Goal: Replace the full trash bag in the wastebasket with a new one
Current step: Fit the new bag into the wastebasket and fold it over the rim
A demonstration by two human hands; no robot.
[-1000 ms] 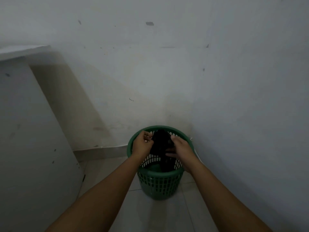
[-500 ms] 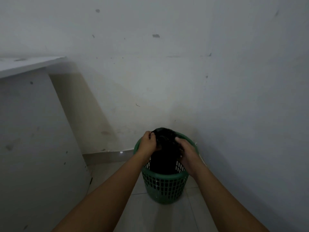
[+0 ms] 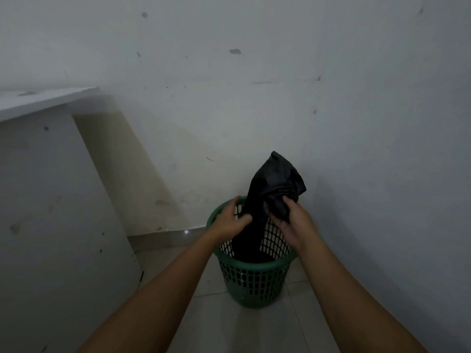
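Observation:
A green lattice wastebasket (image 3: pixel 253 281) stands on the tiled floor in the corner of the room. A black trash bag (image 3: pixel 274 182) rises out of it, its gathered top well above the rim and its lower part still inside. My right hand (image 3: pixel 293 220) grips the bunched upper part of the bag. My left hand (image 3: pixel 230 219) is over the basket's left rim, its thumb against the bag's side and its fingers spread.
White walls (image 3: pixel 254 110) close in behind and to the right of the basket. A white cabinet (image 3: pixel 51 200) stands at the left. Pale floor tiles (image 3: pixel 244 327) lie in front of the basket.
The bag has come up out of the basket, its top now well above the rim. My left hand has loosened from the bag's top and lies lower beside it.

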